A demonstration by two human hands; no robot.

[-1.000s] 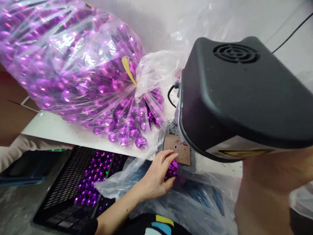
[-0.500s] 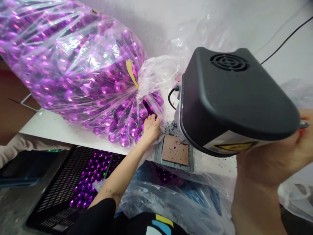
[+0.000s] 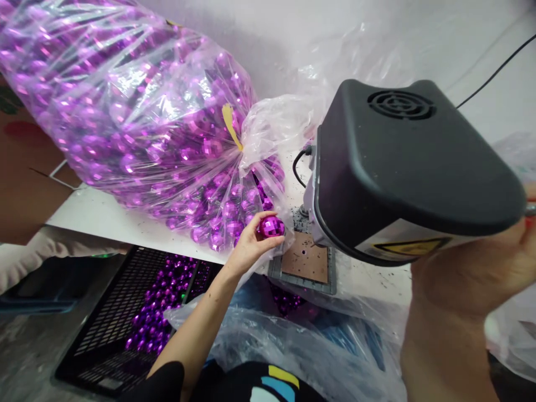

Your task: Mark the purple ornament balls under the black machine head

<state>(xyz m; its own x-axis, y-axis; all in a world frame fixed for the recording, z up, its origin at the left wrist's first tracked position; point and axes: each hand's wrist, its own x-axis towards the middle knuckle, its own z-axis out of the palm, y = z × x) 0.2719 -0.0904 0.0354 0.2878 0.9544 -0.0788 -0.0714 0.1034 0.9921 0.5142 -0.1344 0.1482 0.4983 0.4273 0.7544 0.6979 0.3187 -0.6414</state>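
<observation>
At frame centre the left hand (image 3: 248, 249) pinches a purple ball (image 3: 271, 226) beside the bag (image 3: 138, 111), clear of the drill plate (image 3: 304, 263); the right hand's (image 3: 498, 262) grip is unclear.

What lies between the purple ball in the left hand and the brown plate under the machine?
Only crumpled clear plastic, in the head view.

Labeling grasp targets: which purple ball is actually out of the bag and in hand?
The single faceted purple ball held in the left hand fingertips beside the brown plate; the rest sit in the clear bag or black crate.
</observation>
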